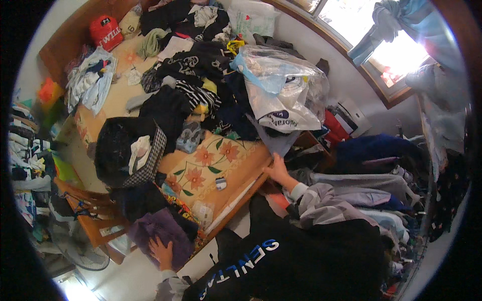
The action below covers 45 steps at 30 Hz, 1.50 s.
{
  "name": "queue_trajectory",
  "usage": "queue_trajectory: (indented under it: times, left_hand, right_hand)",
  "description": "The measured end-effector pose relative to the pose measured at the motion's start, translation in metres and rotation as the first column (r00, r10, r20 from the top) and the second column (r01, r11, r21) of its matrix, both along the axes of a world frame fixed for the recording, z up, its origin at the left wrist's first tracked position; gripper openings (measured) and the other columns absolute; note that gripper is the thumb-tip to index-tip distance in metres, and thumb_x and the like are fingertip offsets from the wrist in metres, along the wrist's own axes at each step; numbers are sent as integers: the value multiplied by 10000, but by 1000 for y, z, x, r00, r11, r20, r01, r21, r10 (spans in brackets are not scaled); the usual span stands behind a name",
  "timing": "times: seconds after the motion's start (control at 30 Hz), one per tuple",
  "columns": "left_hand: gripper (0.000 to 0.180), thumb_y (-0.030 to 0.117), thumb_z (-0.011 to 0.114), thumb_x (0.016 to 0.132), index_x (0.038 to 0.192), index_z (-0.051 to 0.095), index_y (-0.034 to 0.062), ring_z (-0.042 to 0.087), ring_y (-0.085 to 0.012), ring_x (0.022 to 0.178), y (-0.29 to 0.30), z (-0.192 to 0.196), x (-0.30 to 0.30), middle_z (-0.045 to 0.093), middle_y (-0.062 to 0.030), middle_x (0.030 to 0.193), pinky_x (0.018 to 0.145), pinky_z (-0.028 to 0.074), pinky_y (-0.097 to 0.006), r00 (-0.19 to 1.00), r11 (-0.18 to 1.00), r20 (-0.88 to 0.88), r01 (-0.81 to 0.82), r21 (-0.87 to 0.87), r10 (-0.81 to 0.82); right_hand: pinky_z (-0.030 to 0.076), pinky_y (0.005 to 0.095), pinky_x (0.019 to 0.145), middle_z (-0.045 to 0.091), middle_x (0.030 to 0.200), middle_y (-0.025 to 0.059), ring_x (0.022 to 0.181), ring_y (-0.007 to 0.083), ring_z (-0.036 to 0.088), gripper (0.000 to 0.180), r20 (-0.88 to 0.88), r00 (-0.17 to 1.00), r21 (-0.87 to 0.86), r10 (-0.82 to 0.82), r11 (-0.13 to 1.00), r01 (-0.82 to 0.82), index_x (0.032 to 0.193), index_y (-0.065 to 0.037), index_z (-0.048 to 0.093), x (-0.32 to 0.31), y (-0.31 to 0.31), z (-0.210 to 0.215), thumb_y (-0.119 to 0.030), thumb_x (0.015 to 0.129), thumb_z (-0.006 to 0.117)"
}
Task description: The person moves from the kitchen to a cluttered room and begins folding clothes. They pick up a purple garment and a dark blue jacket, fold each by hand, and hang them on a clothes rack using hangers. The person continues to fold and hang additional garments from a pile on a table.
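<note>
So — two hands (160,252) (280,171), one purple cloth (159,227).

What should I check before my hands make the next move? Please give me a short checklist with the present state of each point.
1. Left hand touching the purple cloth: ok, it rests on it with fingers spread.
2. Right hand at the bed's near edge: ok.
3. Right hand's grip on the grey cloth: cannot tell.
4. Bed free of piled clothes: not ok, they cover much of it.
5. Contents of the plastic bag fully known: cannot tell.
</note>
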<state>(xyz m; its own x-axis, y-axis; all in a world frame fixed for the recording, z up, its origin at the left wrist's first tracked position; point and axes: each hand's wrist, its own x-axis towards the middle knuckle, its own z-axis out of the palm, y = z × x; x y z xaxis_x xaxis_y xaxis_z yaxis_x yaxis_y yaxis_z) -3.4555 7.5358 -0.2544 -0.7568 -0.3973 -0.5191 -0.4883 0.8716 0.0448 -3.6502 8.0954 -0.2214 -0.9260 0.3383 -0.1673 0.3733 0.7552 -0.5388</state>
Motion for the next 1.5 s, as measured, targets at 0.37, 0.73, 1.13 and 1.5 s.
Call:
queue_trajectory:
  times: [0.37, 0.73, 1.13, 1.5]
  left_hand:
    - [800, 78, 649, 722, 1428, 273, 66, 281, -430, 1292, 197, 12, -38, 241, -278, 1427, 1039, 276, -508, 939, 933, -267, -280, -225, 218]
    - [754, 41, 635, 732, 1401, 290, 11, 298, -452, 1253, 277, 7, -171, 293, -290, 1379, 1038, 276, -465, 926, 996, -377, 10, 89, 24]
    - [693, 103, 607, 723, 1354, 345, -12, 444, -445, 1104, 304, -19, -229, 428, -298, 1220, 958, 381, -443, 968, 958, -240, 2, 287, 70]
    - [553, 190, 598, 770, 1265, 473, -23, 517, -457, 1037, 305, -74, -178, 511, -321, 1134, 890, 441, -469, 991, 865, 103, -123, 486, 83]
  right_hand:
    - [366, 509, 975, 135, 1488, 204, 1335, 462, 197, 946, -233, 877, 738, 421, 664, -122, 1435, -141, 260, -267, 142, 62, -62, 621, 735]
    - [441, 423, 897, 591, 1149, 182, 1058, 349, 553, 412, -252, 950, 269, 187, 956, -117, 1130, -46, 581, -368, 273, 64, -36, 720, 537]
    - [493, 383, 772, 601, 999, 133, 937, 253, 586, 157, -872, 425, 127, -244, 725, 677, 968, -43, 579, -386, 450, 176, -156, 861, 561]
    - [252, 492, 1080, 318, 1422, 250, 1314, 441, 295, 588, -420, 872, 633, 252, 770, 83, 1325, -1, 427, -317, 331, 108, 62, 746, 504]
